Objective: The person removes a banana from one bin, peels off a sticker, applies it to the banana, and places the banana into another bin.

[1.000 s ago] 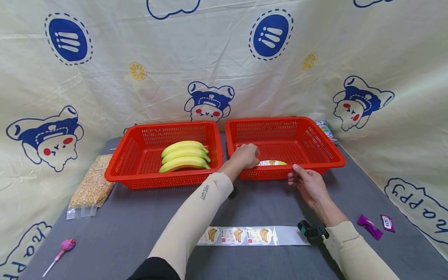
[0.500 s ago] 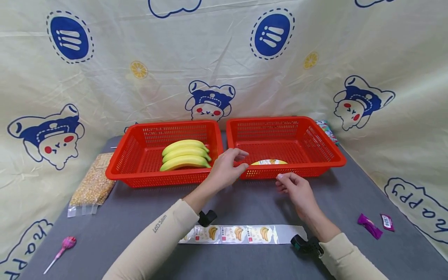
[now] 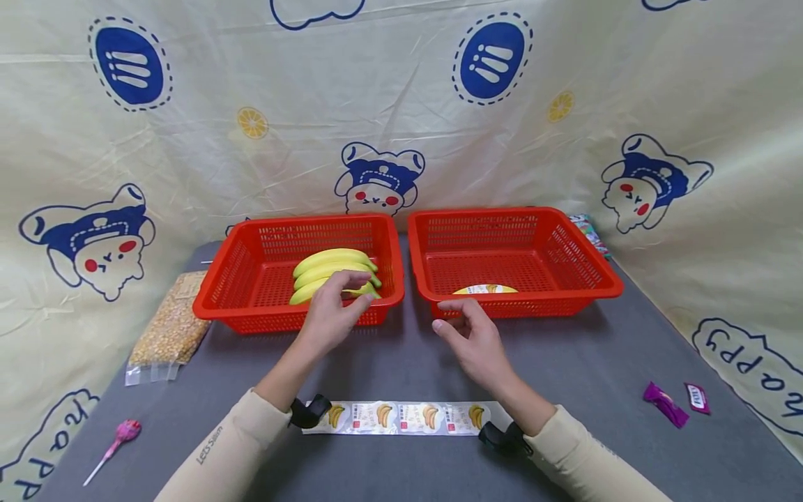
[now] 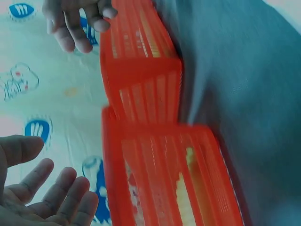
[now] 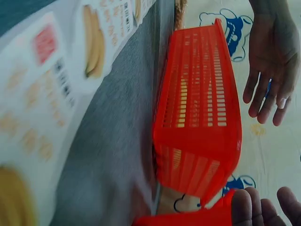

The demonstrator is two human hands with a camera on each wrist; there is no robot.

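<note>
My left hand (image 3: 331, 312) hovers over the front rim of the left red basket (image 3: 232, 307), its fingers holding nothing. In the head view it partly covers the lowest of three yellow bananas (image 3: 329, 261) lying there. My right hand (image 3: 477, 345), also holding nothing, is in front of the right red basket (image 3: 590, 296), with index finger and thumb apart. Inside that basket, near the front wall, a yellow banana (image 3: 484, 288) with a white label shows only its top. On the table between my forearms lies a strip of banana-printed sticker labels (image 3: 410, 418).
A clear bag of corn kernels (image 3: 164, 321) leans by the left basket. Nearer on the left is a pink lollipop (image 3: 127, 431). Purple wrapped candies (image 3: 666, 404) lie at the right, and a colourful packet (image 3: 588, 233) sits behind the right basket.
My left hand has left the right basket and travelled left to the bananas in the left one. My right hand has come off the right basket's front rim and shifted left, toward me.
</note>
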